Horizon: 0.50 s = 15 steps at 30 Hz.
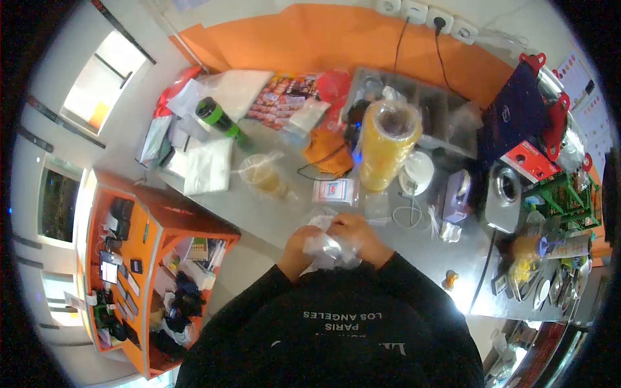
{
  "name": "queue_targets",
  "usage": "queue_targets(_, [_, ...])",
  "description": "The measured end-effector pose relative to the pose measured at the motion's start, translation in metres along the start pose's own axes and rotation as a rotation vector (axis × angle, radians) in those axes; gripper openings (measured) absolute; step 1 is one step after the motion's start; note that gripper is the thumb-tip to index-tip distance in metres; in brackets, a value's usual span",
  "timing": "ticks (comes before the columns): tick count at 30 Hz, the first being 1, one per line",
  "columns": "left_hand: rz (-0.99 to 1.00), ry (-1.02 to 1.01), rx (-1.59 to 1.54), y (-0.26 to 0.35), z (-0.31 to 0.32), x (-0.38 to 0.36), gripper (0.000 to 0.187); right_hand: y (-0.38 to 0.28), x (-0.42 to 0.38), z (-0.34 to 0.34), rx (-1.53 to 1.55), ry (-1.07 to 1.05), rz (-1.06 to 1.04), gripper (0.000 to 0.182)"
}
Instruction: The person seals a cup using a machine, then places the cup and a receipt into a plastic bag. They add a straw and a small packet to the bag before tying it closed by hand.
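Small shop or food-stall counter. We note a steel counter (272, 213) crowded with stock: a tall stack of yellow cups in plastic wrap (387, 145) near its middle, a strip of snack sachets (284, 97) at its far edge, clear plastic bags (233, 87) beside them. At the right end we list a green wire rack (563, 197) and metal dishes (550, 288). An orange display shelf (139, 271) of small goods stands off the left corner.

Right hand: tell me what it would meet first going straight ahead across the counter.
Probably the small printed packet lying just beyond the right hand, which grips a clear plastic bag; depth is hard to judge.
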<state>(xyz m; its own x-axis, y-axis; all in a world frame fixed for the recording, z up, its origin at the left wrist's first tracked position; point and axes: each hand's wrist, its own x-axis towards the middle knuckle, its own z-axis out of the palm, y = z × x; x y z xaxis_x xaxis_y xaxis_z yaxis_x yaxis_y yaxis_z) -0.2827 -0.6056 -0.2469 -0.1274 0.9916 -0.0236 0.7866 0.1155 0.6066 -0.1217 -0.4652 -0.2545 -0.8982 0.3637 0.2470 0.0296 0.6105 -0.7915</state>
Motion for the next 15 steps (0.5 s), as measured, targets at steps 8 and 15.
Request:
queue_targets(8, [0.006, 0.116, -0.428, 0.005, -0.014, 0.018, 0.034, 0.003, -0.002, 0.001, -0.065, 0.130, 0.002, 0.020])
queue_targets(15, [-0.045, -0.010, -0.380, 0.007, -0.027, 0.030, 0.036, -0.034, -0.020, -0.001, -0.120, 0.351, 0.080, 0.024])
